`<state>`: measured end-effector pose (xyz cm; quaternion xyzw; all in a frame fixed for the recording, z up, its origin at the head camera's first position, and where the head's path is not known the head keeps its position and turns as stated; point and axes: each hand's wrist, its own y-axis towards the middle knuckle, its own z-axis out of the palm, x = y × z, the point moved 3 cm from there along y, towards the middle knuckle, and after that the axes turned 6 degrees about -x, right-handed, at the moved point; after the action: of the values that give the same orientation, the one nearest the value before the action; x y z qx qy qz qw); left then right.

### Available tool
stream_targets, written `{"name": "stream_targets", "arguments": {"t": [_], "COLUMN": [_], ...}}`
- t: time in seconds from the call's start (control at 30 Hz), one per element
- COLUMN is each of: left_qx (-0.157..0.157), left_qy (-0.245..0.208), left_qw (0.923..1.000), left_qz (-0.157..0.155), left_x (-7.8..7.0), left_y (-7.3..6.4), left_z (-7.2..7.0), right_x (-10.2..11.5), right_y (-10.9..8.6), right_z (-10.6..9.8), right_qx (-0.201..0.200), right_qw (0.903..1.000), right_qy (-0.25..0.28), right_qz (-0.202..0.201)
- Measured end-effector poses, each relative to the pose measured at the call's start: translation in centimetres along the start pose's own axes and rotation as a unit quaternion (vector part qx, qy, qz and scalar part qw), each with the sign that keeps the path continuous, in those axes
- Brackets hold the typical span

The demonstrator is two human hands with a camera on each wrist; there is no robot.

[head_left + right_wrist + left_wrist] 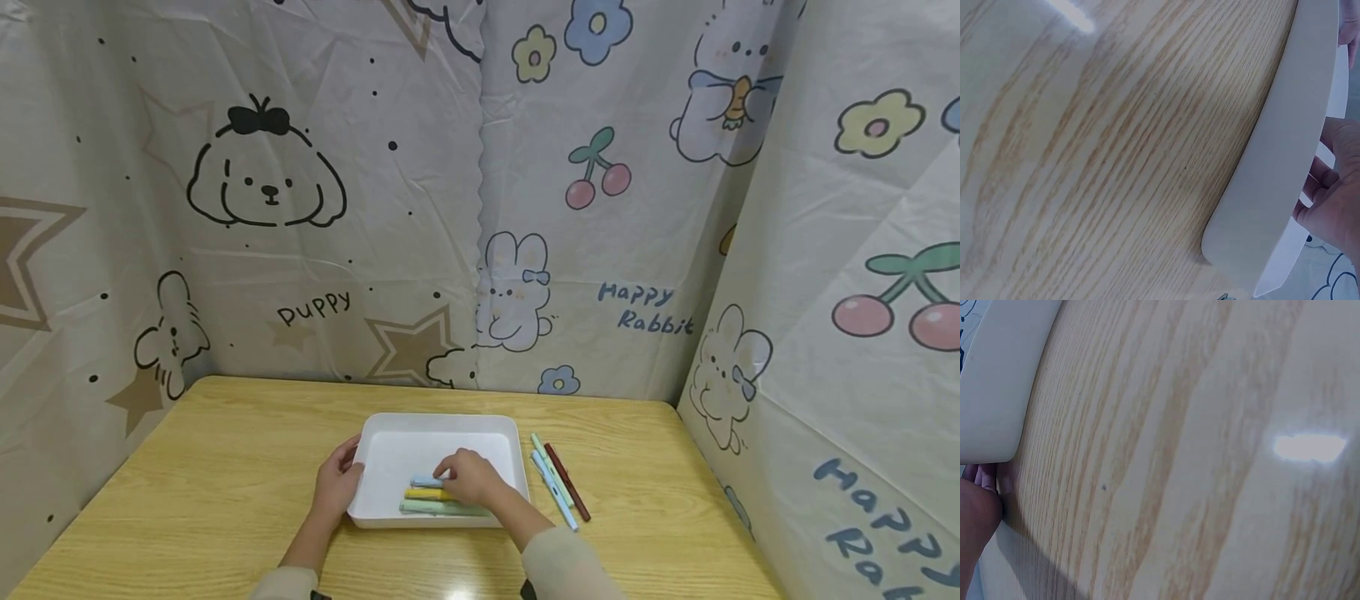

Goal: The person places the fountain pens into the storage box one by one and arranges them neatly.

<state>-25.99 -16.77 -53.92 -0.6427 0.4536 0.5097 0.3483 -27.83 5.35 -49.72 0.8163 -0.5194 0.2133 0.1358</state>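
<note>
I had the right hand (472,477) over the white tray (420,442), its fingers pinched on the right end of a light blue pen (424,481). That pen lay inside the tray, toward the near side. Just nearer sat a yellow pen (427,494), and nearer again, along the near wall, a pale green pen (435,507) partly hidden by the right forearm. My right wrist view showed the fingers bent over the rim, but the wall hid their tips.

I had the left hand (336,483) at the tray's left side, thumb and fingers apart and touching its edge; I could not tell whether they curled round it.

On the bench (255,467), just right of the tray, three more pens lay close together, slanting from far left to near right: a second blue pen (555,491), a mint pen (553,471) and, rightmost, a dark red pen (567,482). Beyond the bench hung a printed curtain (420,192).
</note>
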Motion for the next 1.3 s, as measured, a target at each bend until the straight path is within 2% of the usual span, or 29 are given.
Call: {"name": "stream_targets", "arguments": {"t": [0.27,0.83,1.3], "left_qx": [-0.001,0.002,0.005], "left_qy": [-0.001,0.008,0.009], "left_qw": [1.0000,0.9999,0.9997], "left_qz": [0.000,-0.013,-0.022], "left_x": [-0.1,0.4,0.4], "left_y": [0.0,0.4,0.3], "left_z": [-0.1,0.2,0.2], "right_x": [0.0,-0.7,-2.1], "right_y": [-0.1,-0.4,-0.6], "right_z": [-0.2,-2.2,-4.2], "right_qx": [-0.002,-0.016,-0.054], "right_qw": [1.0000,0.9996,0.9975], "right_qy": [0.003,0.021,0.044], "right_qz": [0.006,-0.001,-0.015]}}
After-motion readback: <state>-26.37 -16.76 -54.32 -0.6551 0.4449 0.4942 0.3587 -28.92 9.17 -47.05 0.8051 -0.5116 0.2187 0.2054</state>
